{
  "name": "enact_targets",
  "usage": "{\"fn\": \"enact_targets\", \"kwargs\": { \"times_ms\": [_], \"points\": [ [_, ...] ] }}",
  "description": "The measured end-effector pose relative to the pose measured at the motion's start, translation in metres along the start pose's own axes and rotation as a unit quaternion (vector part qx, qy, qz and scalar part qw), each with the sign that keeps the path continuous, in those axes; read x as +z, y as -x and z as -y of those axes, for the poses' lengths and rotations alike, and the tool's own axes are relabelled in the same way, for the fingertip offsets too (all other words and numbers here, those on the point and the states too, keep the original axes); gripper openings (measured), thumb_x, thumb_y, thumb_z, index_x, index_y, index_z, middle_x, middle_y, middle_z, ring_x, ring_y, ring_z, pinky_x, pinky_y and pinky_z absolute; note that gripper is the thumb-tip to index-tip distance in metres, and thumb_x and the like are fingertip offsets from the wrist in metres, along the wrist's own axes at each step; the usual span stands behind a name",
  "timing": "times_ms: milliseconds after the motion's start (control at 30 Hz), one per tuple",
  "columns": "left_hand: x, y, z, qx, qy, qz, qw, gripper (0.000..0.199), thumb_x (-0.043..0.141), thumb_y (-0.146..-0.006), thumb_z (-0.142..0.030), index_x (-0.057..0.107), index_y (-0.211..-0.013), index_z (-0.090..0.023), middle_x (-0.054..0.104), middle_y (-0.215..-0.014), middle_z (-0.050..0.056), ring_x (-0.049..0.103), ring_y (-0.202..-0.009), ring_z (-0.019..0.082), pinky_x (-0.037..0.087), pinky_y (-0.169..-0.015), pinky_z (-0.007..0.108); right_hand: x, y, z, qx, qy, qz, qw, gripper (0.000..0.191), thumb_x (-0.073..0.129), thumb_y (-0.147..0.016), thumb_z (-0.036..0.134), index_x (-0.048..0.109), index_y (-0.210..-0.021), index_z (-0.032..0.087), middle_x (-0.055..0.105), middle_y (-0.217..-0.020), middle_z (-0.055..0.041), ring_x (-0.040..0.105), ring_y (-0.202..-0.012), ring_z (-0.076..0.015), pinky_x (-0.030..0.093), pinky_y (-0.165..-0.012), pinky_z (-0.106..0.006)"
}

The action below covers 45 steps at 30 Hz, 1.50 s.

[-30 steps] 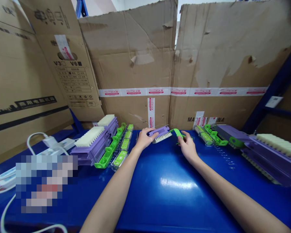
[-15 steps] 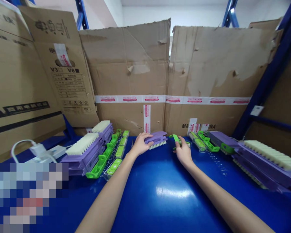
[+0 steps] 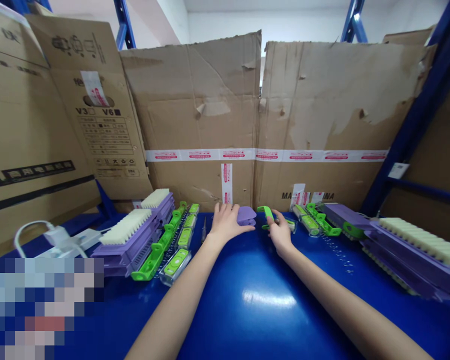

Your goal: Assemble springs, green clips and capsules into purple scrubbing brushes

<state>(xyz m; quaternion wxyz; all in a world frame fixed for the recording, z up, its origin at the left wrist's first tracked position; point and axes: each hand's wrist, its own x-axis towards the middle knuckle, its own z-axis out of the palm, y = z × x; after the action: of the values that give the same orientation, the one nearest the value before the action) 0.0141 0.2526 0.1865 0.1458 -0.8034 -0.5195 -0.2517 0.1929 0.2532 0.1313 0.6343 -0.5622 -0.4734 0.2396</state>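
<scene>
Cardboard sheets (image 3: 195, 120): upright across the far side, torn along the top, white tape with red print running from left to right.
Tabletop (image 3: 240, 310): blue, glossy, bright reflection near the middle.
Printed carton (image 3: 108, 145): far left, marked V3 and V6.
Blue post (image 3: 401, 125): slanting up at the far right.
Right purple housings (image 3: 416, 255): at the right, cream bristles facing up on one.
Left purple housings (image 3: 131, 250): at the left, two blocks of cream bristles on top.
Power strip (image 3: 75, 242): left of the Left purple housings, white, plug and cable attached.
Left hand (image 3: 225, 222): palm down at the purple piece (image 3: 246, 215), fingers spread, thumb apart along the near side; impossible to tell whether gripping or only touching.
Right hand (image 3: 280, 232): thumb and fingers together, clamped on the green bracket (image 3: 265, 212).
Green bars (image 3: 165, 245): one row beside the Left purple housings, another at the far right.
Clear-cased green units (image 3: 175, 265): in a row right of the left green bars, more at the far right.
Purple piece: far middle, partly hidden by the Left hand.
Green bracket: just right of the purple piece, a small gap between.
Thin tool (image 3: 204, 230): just left of the Left hand.
Springs (image 3: 339, 252): loose, right side, near the green bars.
</scene>
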Motion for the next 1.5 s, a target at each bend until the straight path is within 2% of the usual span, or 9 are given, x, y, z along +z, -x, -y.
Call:
{"fn": "enact_targets", "kwargs": {
  "times_ms": [100,200,367,600,767,933,1200,1333,1500],
  "points": [
    [0.002,-0.009,-0.004,-0.012,-0.023,0.074,0.997,0.09,0.058,-0.055,-0.077,0.05,-0.118,-0.013,0.059,-0.113,0.02,0.051,-0.109,0.036,0.019,-0.102,0.054,0.01,0.0,0.016,0.165,-0.095,0.006,0.982,0.051,0.056,-0.072,0.034,0.047,-0.121,0.021,0.06,-0.071,-0.0004,0.057,-0.05,-0.0136,0.05,-0.047,-0.026],
    [0.002,-0.017,-0.007,-0.029,-0.024,0.129,0.991,0.095,0.057,-0.055,-0.077,0.044,-0.124,-0.013,0.056,-0.118,0.022,0.048,-0.113,0.037,0.022,-0.1,0.056,0.019,0.005,0.027,0.194,-0.164,0.036,0.967,0.05,0.057,-0.07,0.028,0.045,-0.118,0.021,0.059,-0.071,0.0008,0.057,-0.051,-0.012,0.051,-0.048,-0.025],
    [0.004,-0.023,-0.012,-0.044,0.009,0.152,0.987,0.096,0.054,-0.056,-0.078,0.042,-0.126,-0.013,0.051,-0.123,0.021,0.044,-0.117,0.037,0.034,-0.092,0.051,0.022,0.01,0.024,0.141,-0.16,0.063,0.975,0.048,0.062,-0.066,0.036,0.051,-0.11,0.021,0.057,-0.069,0.0025,0.057,-0.053,-0.0127,0.05,-0.045,-0.024],
    [0.012,-0.017,-0.008,0.035,0.009,0.05,0.998,0.075,0.058,-0.066,-0.066,0.046,-0.122,-0.018,0.054,-0.113,0.012,0.048,-0.108,0.03,0.036,-0.09,0.042,0.013,0.01,0.022,0.088,-0.149,0.081,0.982,0.056,0.064,-0.064,0.044,0.052,-0.113,0.019,0.056,-0.072,0.0018,0.055,-0.057,-0.0126,0.051,-0.045,-0.024],
    [0.02,-0.004,0.007,0.115,0.018,-0.023,0.993,0.076,0.063,-0.067,-0.055,0.04,-0.128,-0.015,0.052,-0.115,0.014,0.047,-0.106,0.031,0.034,-0.089,0.042,0.012,0.013,0.018,0.044,-0.116,0.11,0.986,0.058,0.061,-0.067,0.046,0.052,-0.116,0.017,0.058,-0.072,-0.0006,0.058,-0.067,-0.0174,0.052,-0.052,-0.028],
    [0.026,0.008,0.017,0.175,0.011,-0.036,0.984,0.073,0.063,-0.068,-0.043,0.037,-0.13,-0.015,0.049,-0.12,0.016,0.044,-0.111,0.033,0.03,-0.094,0.046,0.011,0.015,0.012,-0.037,-0.044,0.139,0.989,0.046,0.053,-0.076,0.045,0.056,-0.114,0.019,0.066,-0.084,-0.0059,0.062,-0.072,-0.0194,0.053,-0.062,-0.032],
    [0.033,0.009,0.019,0.22,0.025,-0.075,0.972,0.059,0.057,-0.073,-0.035,0.039,-0.125,-0.011,0.05,-0.118,0.017,0.045,-0.11,0.031,0.033,-0.095,0.045,0.005,0.028,0.018,-0.166,0.082,0.101,0.978,0.04,0.047,-0.084,0.037,0.055,-0.117,0.019,0.064,-0.109,-0.0087,0.061,-0.094,-0.0222,0.049,-0.082,-0.036],
    [0.033,0.01,0.014,0.201,0.051,-0.09,0.974,0.056,0.057,-0.072,-0.035,0.041,-0.122,-0.014,0.052,-0.114,0.015,0.047,-0.108,0.03,0.036,-0.092,0.044,0.004,0.033,0.02,-0.237,0.112,0.059,0.963,0.037,0.042,-0.086,0.033,0.055,-0.118,0.019,0.061,-0.115,-0.0097,0.058,-0.103,-0.0222,0.045,-0.09,-0.038],
    [0.029,0.011,0.009,0.176,0.069,-0.092,0.978,0.054,0.058,-0.071,-0.036,0.043,-0.12,-0.016,0.054,-0.11,0.014,0.048,-0.104,0.03,0.037,-0.089,0.044,0.004,0.035,0.02,-0.269,0.13,0.047,0.953,0.037,0.038,-0.088,0.032,0.054,-0.119,0.02,0.061,-0.115,-0.011,0.057,-0.105,-0.0224,0.044,-0.092,-0.039]
  ]
}}
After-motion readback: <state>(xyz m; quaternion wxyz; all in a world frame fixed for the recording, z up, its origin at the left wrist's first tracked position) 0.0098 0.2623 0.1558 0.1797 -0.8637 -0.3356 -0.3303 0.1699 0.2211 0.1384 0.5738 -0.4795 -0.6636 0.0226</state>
